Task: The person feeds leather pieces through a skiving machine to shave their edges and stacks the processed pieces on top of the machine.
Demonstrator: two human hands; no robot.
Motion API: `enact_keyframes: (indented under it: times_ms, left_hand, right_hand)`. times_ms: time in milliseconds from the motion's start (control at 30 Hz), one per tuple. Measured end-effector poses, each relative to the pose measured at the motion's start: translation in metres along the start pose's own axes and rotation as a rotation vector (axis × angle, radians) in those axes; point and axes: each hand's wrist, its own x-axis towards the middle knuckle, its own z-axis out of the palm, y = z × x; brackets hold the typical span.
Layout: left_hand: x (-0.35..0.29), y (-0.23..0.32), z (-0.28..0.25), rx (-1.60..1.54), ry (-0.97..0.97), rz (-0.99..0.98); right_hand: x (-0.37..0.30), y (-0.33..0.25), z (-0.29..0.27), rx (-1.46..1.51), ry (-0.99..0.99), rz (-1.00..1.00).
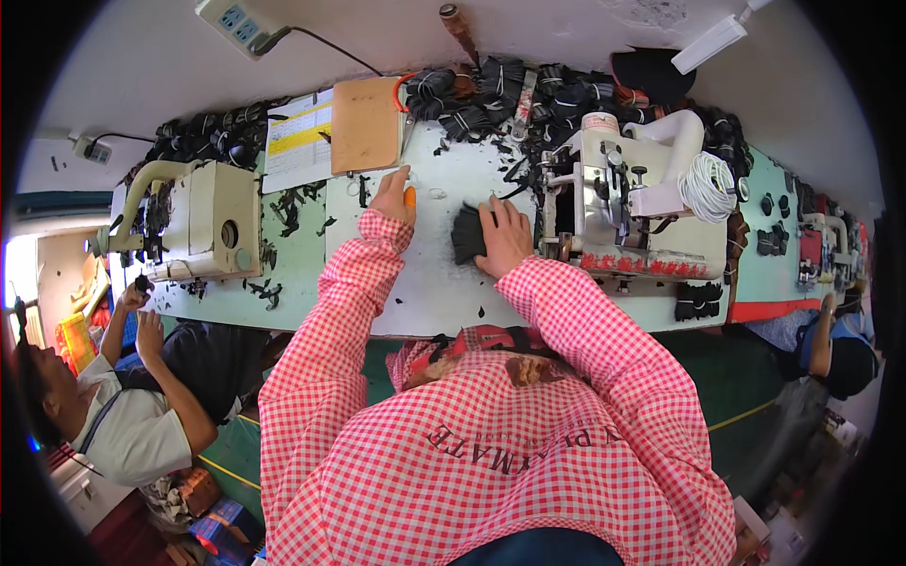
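My right hand (507, 236) is on a fanned stack of thin black pieces (467, 234), its fingers along the upper right edge and its thumb at the lower edge. The stack lies on the white tabletop (434, 283). My left hand (392, 196) is over the table to the left, fingers stretched out and nothing in them. An orange cover (410, 197) sits on one of its fingers. Just beyond its fingertips lies a pair of scissors (400, 99) with red-orange handles, next to a brown board (366, 126).
A white leather-skiving machine (613, 203) stands close to my right, a coil of white cord (708, 187) on it. Another machine (203, 222) is at the left, a co-worker (132, 406) beside it. Bundled black pieces (500, 80) line the wall. Dark scraps (293, 208) litter the tabletop.
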Motion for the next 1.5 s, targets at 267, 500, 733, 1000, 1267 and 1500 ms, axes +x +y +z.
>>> enact_keyframes:
  times_ms: [267,500,733,1000,1267,1500]
  left_hand:
    - [-0.092,0.018,0.01,-0.197,-0.252,0.176]
    - [-0.1,0.032,0.031,-0.143,-0.122,0.146]
    - [-0.1,0.023,0.039,-0.086,-0.099,0.25]
    - [-0.09,0.03,0.04,-0.135,-0.193,0.058]
    - [-0.086,0.031,0.037,-0.161,-0.251,0.001]
    - [-0.086,0.032,0.034,-0.179,-0.228,0.06]
  right_hand:
    - [-0.032,0.006,0.007,0.222,0.137,0.128]
    - [-0.035,0.005,0.014,0.347,0.171,0.101]
    - [-0.035,0.011,0.023,0.371,0.203,0.113]
    - [-0.026,0.015,0.017,0.381,0.188,0.086]
    - [-0.02,0.013,0.012,0.439,0.121,0.128]
    - [-0.017,0.019,0.015,0.461,0.046,0.133]
